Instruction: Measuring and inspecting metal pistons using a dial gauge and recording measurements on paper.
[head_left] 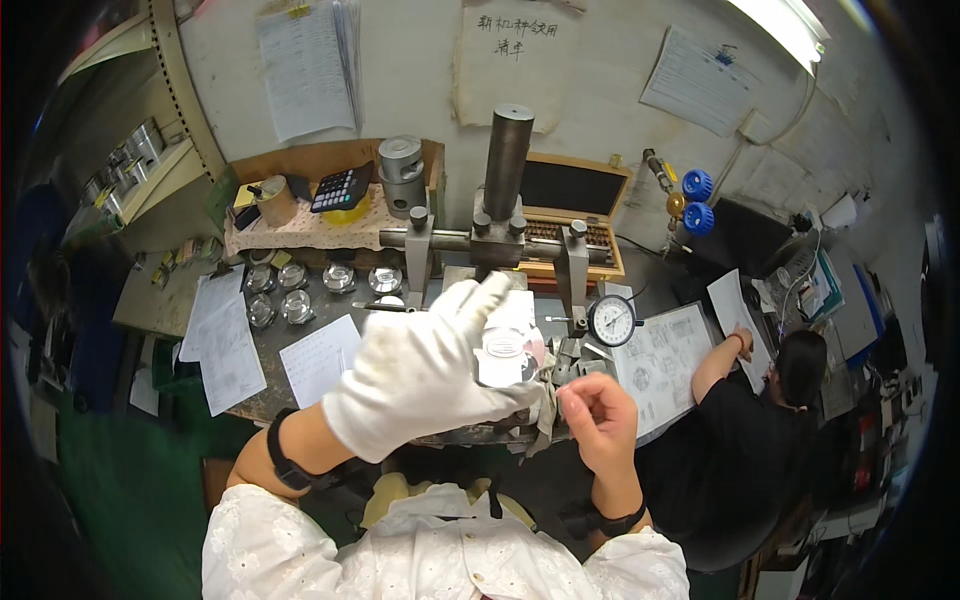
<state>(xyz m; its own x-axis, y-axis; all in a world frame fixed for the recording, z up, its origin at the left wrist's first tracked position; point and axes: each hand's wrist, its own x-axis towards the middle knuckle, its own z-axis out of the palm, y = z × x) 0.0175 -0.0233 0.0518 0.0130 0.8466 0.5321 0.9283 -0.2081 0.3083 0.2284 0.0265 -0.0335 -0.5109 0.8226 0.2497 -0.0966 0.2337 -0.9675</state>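
Observation:
In front of the metal column stand [508, 165], my left hand [415, 370], in a white glove, is closed round a shiny metal piston [503, 346]. Glare and the glove hide part of the piston's shape. My right hand [602, 415] is bare, just right of the piston and apart from it. Its fingers are curled in toward the thumb; whether anything small is between them is hidden. A round dial gauge [612, 320] is mounted on the stand's right side, beyond my right hand. Small metal blocks and a rag [545, 425] are beside the piston.
Several pistons [339, 278] stand at the left of the bench, near paper sheets [222, 340]. Behind are a calculator [342, 188], a larger metal piston [402, 175] and an open wooden case [575, 190]. A drawing [665, 365] lies right. A person in black [740, 460] sits there.

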